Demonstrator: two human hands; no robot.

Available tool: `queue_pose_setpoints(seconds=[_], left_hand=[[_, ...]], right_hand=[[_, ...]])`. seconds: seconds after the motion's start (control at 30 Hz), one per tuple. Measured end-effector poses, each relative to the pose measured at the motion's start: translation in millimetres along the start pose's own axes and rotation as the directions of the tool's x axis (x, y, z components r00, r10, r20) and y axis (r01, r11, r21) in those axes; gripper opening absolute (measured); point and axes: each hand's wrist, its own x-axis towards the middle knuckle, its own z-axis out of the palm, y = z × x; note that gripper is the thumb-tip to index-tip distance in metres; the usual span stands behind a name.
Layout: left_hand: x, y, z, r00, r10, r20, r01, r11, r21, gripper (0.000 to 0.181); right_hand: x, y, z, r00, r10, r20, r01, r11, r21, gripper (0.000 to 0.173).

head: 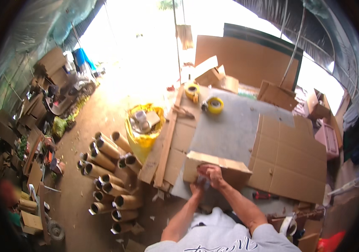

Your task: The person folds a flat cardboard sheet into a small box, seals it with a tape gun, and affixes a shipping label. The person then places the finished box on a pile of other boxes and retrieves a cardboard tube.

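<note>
A cardboard box (229, 176) stands before me at the near edge of the work table (226, 135), its upper flap edge raised. My right hand (214, 177) is bent in front of the box's left part, fingers curled. Just below and left of it is my left hand (197, 188), close to the box's lower side. Something small and pale shows between the two hands, too blurred to name. Whether either hand grips it or the box cannot be made out. To the right lies a flat cardboard sheet (288, 157); a red and black hand tool (265, 195) rests near the table's front edge.
A yellow tape roll (215, 105) and a tape dispenser (192, 91) sit at the table's far side. Pliers (184, 112) lie on wooden strips (166, 149) at the left. Several cardboard tubes (99, 171) stand on the floor beside a yellow sack (141, 141). A scooter (62, 99) is farther off.
</note>
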Motion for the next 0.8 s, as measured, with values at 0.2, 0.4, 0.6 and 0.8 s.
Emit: queue_pose_setpoints(seconds=[0.2,0.4,0.6,0.8], left_hand=[[13,-46,8,0.992,-0.028,0.123,-0.001,0.974,0.228,0.033],[-5,13,7,0.973,-0.155,0.171,0.127,0.978,0.166,0.054],[18,-39,6,0.991,-0.034,0.13,0.04,0.998,-0.044,0.064],[-1,2,2,0.981,-0.168,0.095,0.167,0.986,0.016,0.039]], right_hand=[[-4,39,0,0.939,0.3,-0.171,-0.248,0.931,0.269,0.044],[1,1,-9,0.988,0.105,-0.109,-0.07,0.954,0.291,0.034],[7,-20,4,0.976,-0.219,0.012,0.219,0.974,-0.056,0.028],[6,-109,1,0.721,-0.612,0.326,0.389,-0.033,-0.921,0.046]])
